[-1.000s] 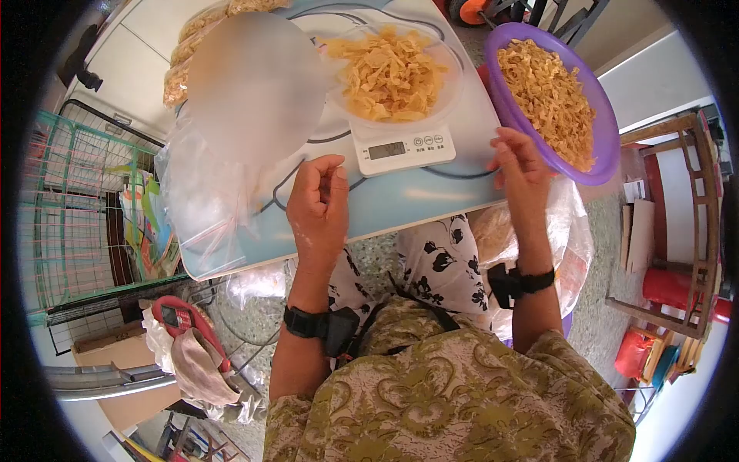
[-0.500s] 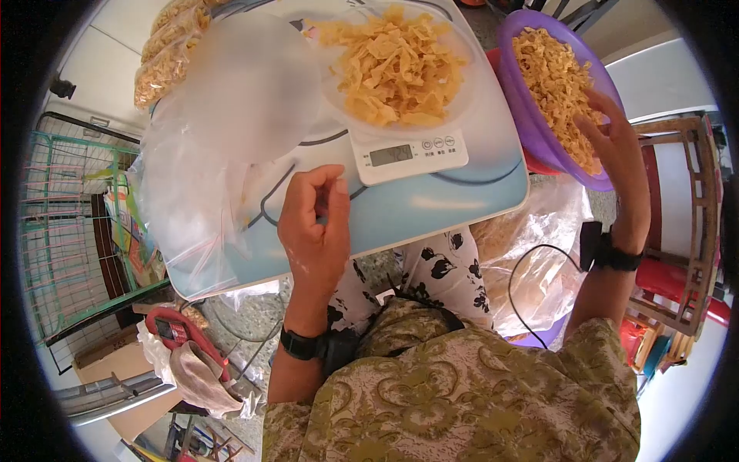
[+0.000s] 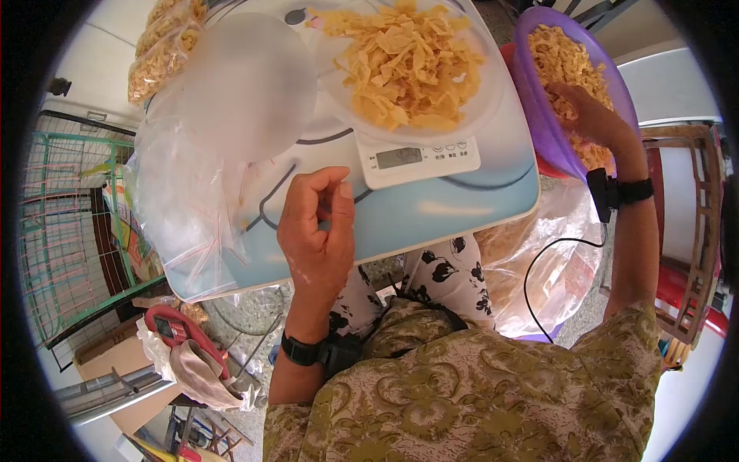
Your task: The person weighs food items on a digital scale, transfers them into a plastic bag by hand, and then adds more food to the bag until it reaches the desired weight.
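Deep in the purple basin [image 3: 539, 127] of chips [image 3: 562, 54], right hand [image 3: 591, 115], grip unclear; left hand [image 3: 315, 231] loosely closed, empty, near scale [image 3: 419, 158].

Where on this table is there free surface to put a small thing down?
Free: the strip of pale blue tabletop in front of the white digital scale, from the left hand to the table's right edge. Crowded: clear plastic bags cover the left side; the scale with its clear bowl of yellow chips fills the back.
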Action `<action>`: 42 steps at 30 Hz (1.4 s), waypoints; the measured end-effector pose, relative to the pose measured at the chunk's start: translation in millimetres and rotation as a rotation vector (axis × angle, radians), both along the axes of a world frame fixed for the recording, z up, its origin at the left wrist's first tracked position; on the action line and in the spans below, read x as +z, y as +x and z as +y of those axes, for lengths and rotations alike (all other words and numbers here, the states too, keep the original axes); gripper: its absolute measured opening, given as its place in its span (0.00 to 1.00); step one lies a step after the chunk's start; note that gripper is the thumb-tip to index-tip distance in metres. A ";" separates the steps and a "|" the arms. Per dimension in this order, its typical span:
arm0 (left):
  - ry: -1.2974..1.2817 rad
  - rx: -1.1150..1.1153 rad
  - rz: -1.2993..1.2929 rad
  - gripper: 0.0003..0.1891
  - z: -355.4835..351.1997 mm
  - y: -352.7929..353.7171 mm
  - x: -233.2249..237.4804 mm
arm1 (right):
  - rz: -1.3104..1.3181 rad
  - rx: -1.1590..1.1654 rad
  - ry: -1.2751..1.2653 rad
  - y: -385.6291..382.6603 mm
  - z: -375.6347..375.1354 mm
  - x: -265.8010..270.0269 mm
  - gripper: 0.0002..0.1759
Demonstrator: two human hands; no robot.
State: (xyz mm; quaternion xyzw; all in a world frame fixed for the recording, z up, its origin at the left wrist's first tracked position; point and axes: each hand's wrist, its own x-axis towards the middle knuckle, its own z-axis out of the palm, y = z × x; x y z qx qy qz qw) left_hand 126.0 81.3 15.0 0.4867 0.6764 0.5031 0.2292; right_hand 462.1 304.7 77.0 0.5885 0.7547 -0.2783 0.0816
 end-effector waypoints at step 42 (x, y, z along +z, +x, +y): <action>0.002 -0.011 -0.056 0.08 -3.4 -1.2 -0.6 | 1.182 -0.522 0.164 26.5 -20.7 47.0 0.17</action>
